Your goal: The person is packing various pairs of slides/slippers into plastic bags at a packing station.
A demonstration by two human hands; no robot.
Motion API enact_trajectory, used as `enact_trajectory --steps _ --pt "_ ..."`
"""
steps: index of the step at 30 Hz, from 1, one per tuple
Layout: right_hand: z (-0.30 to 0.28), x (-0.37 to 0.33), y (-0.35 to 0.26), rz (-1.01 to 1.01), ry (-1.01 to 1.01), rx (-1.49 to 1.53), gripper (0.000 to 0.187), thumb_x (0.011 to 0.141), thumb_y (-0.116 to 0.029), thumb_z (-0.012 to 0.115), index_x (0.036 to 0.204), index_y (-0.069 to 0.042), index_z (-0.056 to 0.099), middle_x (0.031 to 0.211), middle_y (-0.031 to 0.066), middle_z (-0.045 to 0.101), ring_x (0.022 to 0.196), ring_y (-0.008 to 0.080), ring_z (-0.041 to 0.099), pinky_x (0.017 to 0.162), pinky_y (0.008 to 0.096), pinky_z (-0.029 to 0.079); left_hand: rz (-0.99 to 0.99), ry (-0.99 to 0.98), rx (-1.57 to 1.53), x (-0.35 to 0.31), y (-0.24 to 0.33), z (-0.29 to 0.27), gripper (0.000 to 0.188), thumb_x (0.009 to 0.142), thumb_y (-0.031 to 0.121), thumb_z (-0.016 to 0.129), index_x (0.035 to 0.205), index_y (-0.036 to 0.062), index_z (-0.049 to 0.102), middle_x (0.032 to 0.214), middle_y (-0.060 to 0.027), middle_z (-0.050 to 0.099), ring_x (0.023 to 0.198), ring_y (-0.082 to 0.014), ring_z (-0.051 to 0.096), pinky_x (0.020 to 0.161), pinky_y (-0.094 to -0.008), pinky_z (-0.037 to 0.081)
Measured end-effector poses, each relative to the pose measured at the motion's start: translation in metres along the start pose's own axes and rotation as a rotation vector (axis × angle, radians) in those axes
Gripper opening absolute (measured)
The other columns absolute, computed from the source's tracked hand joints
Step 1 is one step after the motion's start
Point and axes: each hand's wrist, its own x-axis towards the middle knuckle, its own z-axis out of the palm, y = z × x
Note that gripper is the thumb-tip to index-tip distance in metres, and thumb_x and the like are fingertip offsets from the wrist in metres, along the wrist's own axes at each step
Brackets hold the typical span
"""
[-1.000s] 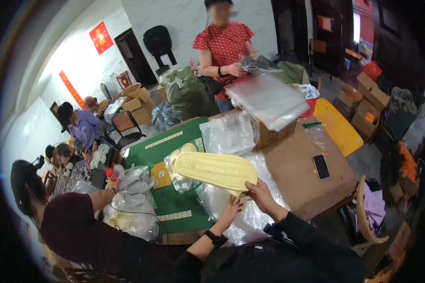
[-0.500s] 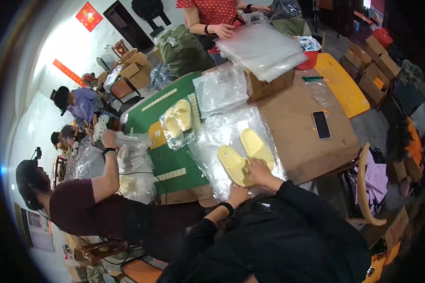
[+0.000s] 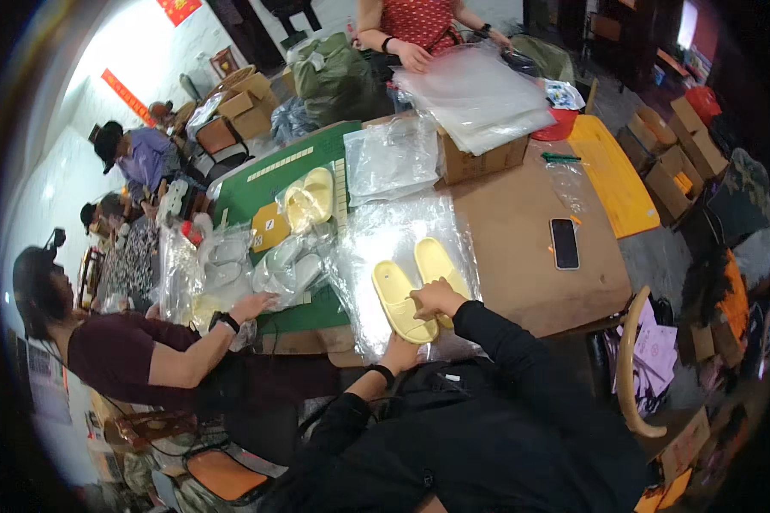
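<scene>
A pair of yellow slide slippers lies side by side on a clear plastic bag (image 3: 364,244) in front of me. My left hand (image 3: 399,352) grips the near end of the left yellow slipper (image 3: 393,284); part of its fingers is hidden beneath it. My right hand (image 3: 437,298) is closed over the straps, its fingers reaching to the inner edge of the left slipper. Under that hand, the right yellow slipper (image 3: 435,256) is partly covered. Another pair of yellow slippers (image 3: 309,202) sits in clear wrapping on the green board beyond.
A phone (image 3: 565,244) lies on the brown tabletop (image 3: 509,231) to the right. Stacked plastic bags (image 3: 475,94) top a cardboard box at the far side, beside a person in red. On the left, a co-worker's hand (image 3: 255,306) touches wrapped grey slippers (image 3: 287,267).
My right hand has shifted inward to between the slippers, which lie more parallel. The co-worker's raised arm has come down, and wrapped grey slippers now show on the green board.
</scene>
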Motion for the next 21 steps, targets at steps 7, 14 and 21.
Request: enact_trajectory --steps 7,14,21 --pt "-0.026 -0.007 -0.005 0.431 0.221 0.476 0.047 0.063 -0.042 0.07 0.094 -0.007 0.063 0.078 0.0144 0.063 0.076 0.0302 0.061 0.066 0.0377 0.047 -0.118 -0.159 0.128 0.005 0.004 -0.007 0.06 0.082 0.043 0.05 0.134 0.0176 0.033 0.137 -0.02 0.028 0.125 -0.0443 0.024 0.099 -0.0558 0.023" --pt "0.02 -0.009 0.025 0.442 0.664 1.842 0.036 0.074 -0.018 0.062 0.101 0.005 0.055 0.081 0.0134 0.062 0.073 0.0205 0.06 0.066 0.0315 0.047 -0.167 0.011 0.139 0.015 0.008 -0.006 0.06 0.082 0.043 0.051 0.133 0.0162 0.035 0.138 -0.0211 0.023 0.127 -0.0429 0.02 0.098 -0.054 0.025" --pt "-0.129 -0.077 0.001 0.102 0.636 1.232 0.044 0.078 -0.012 0.062 0.118 0.0 0.049 0.105 0.0106 0.057 0.093 0.0152 0.054 0.082 0.026 0.044 -0.127 -0.216 -0.495 -0.012 0.012 -0.154 0.046 0.089 0.037 0.044 0.121 0.005 0.049 0.109 -0.021 0.057 0.099 -0.0363 0.054 0.087 -0.0404 0.042"
